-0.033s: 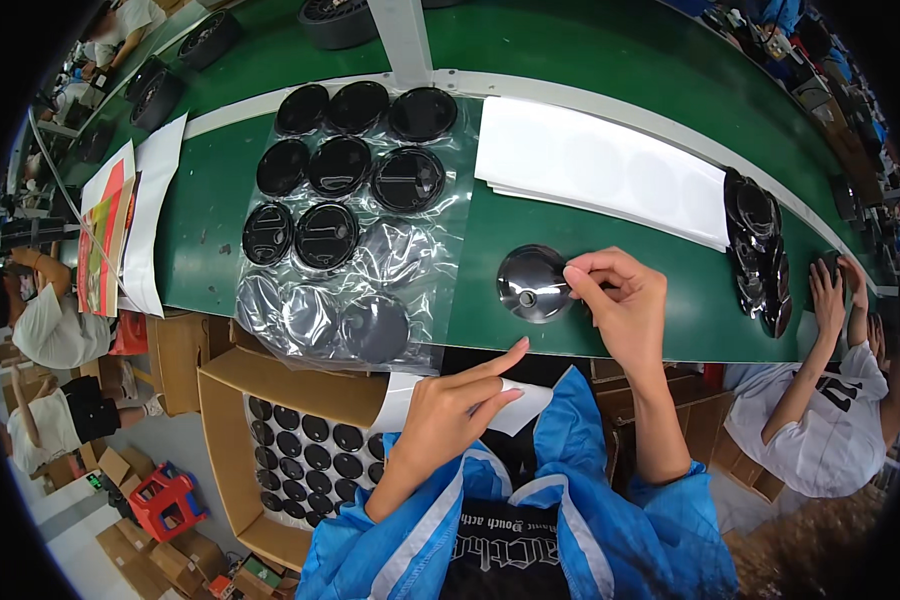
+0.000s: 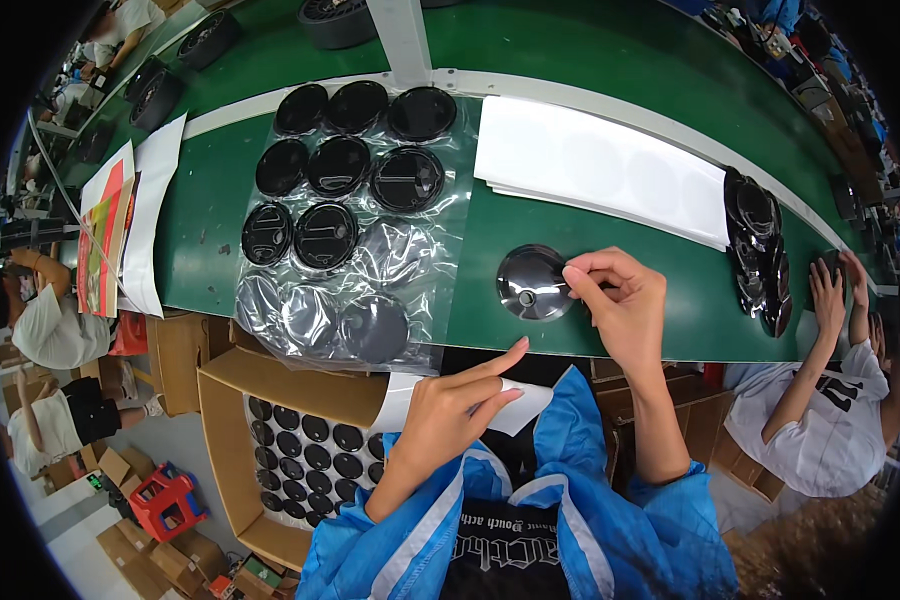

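1. Disc [image 2: 532, 283], dark, round and glossy, lies flat on the green tabletop [image 2: 610, 262]; it sits in the same spot as in the earlier picture, and both hands keep the same pose, so nothing has visibly shifted.
2. Right hand [image 2: 620, 300] has its thumb and forefinger pinched together at the disc's right edge. Whether the fingertips grip the rim or something thin on it is too small to tell.
3. Left hand [image 2: 450, 405] hovers at the near edge of the tabletop, below and left of the disc and apart from it, forefinger stretched out and the other fingers loosely curled. It rests against a white sheet [image 2: 515, 405] that it partly hides; I cannot tell if it grips that sheet.
4. A clear plastic sheet [image 2: 355, 215] left of the disc carries rows of black round caps [image 2: 338, 165]; its glare makes the nearest 3 or so hard to make out.
5. A stack of white sheets [image 2: 600, 170] lies beyond the disc. More dark discs [image 2: 755, 250] stand piled at the right.
6. An open cardboard box [image 2: 300, 450] of small black caps sits below the tabletop, partly hidden by the blue sleeve [image 2: 420, 530].
7. Another person's hands [image 2: 830, 290] rest at the far right, bent by the lens rim.
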The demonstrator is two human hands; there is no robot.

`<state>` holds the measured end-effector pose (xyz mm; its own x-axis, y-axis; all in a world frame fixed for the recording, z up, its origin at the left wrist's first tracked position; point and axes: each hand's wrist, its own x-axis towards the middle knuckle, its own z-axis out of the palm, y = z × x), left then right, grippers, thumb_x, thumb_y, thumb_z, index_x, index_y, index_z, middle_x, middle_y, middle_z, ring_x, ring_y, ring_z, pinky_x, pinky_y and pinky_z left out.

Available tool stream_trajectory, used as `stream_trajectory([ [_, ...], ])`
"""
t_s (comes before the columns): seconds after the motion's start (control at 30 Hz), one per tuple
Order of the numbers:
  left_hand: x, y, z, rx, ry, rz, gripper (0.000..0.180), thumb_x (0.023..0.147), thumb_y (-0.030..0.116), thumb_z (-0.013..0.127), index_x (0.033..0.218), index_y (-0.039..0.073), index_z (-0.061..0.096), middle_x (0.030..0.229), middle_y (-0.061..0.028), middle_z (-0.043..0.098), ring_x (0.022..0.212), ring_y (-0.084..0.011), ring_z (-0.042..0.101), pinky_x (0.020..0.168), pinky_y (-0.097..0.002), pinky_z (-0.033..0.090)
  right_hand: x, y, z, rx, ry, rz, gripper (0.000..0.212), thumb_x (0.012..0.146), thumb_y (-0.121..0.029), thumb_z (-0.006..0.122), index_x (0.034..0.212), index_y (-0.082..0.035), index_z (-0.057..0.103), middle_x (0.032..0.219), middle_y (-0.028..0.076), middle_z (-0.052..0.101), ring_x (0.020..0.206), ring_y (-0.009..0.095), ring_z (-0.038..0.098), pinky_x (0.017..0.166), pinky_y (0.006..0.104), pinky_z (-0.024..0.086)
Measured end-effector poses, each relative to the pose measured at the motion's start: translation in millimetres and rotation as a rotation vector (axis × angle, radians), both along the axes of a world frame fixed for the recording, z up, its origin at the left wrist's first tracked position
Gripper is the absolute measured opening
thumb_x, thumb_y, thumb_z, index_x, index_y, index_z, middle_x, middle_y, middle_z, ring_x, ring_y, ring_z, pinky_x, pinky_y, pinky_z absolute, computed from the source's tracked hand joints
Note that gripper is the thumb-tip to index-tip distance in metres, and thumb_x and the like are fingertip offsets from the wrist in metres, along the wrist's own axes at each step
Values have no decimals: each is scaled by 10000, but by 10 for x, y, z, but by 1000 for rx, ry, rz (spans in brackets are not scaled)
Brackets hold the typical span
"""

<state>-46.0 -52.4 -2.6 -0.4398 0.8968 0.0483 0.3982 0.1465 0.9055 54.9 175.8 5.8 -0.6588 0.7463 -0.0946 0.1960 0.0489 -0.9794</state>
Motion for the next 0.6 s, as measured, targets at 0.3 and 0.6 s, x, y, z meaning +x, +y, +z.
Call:
stream_trajectory([
  [0.3, -5, -22, -23, -48, 9, -17, 288, 950, 137, 823, 811, -44, 648, 1452, -6, 732, 661, -264, 714, 567, -324, 545, 18, 3, -72, 78, -3, 4, 103, 975, -22, 822, 1044, 49, 790, 967, 57, 773, 780, 73, 714, 545, 199, 469],
  [0.6, -12, -167, -83, 11, -165, -10, 192, 970, 109, 805, 890, -50, 735, 1373, -70, 772, 692, -187, 707, 616, -303, 542, 202, -197, 489, 753, -273, 42, 395, 876, -52, 874, 1259, -12, 785, 1194, 135, 764, 990, 252, 737, 812, 336, 593],
])
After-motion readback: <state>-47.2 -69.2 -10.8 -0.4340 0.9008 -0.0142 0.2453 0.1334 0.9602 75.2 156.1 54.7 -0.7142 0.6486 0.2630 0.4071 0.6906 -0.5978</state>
